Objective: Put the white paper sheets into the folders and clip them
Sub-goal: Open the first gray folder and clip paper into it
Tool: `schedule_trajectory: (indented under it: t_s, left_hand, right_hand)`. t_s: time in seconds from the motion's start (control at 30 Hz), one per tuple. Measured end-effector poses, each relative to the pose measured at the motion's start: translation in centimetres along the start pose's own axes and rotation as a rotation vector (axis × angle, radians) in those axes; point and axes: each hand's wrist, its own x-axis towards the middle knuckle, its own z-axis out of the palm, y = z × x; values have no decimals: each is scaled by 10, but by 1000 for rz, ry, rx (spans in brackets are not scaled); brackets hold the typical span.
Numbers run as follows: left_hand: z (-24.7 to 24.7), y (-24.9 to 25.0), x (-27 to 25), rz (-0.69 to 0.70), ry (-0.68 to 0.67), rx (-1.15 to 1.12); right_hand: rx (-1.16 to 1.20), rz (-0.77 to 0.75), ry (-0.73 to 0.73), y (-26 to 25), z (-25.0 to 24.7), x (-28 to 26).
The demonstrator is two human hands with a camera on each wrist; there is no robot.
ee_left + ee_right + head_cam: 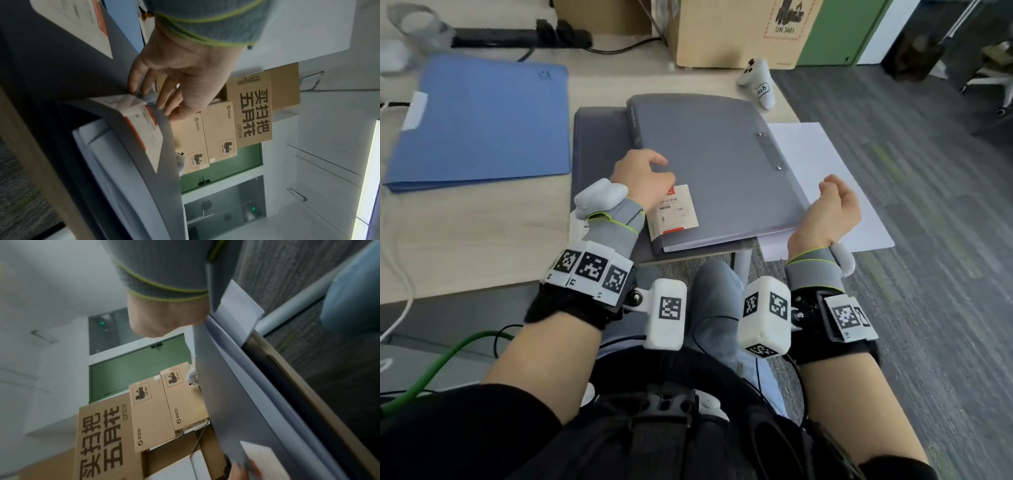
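Observation:
A closed grey folder (715,164) with a white and red label (673,212) lies on top of a second grey folder (599,144). White paper sheets (825,154) stick out under its right side, past the desk's edge. My left hand (643,174) rests on the top folder near its spine. In the left wrist view its fingers (144,84) are nearly straight and touch the folder (170,194), which bows up over the white sheets (98,154). My right hand (832,205) curls at the folder's right edge (236,394). There its fingers are hidden.
A blue folder (482,120) lies at the left of the wooden desk (482,240). A white controller (758,82) and cardboard boxes (739,31) stand at the back. A black power strip (517,36) runs along the far edge. Grey carpet (928,240) lies to the right.

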Motion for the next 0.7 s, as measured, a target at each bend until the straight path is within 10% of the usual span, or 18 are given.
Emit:
schedule_trajectory:
  t_s: [0.47,0.7]
  left_hand:
    - [-16,-19,13,-271,-174,-388]
    - [-2,-15,10,-257,-256,-570]
  right_hand:
    - [-903,-203,-463,1,27,15]
    - [-1100,-231,-447,10,41,13]
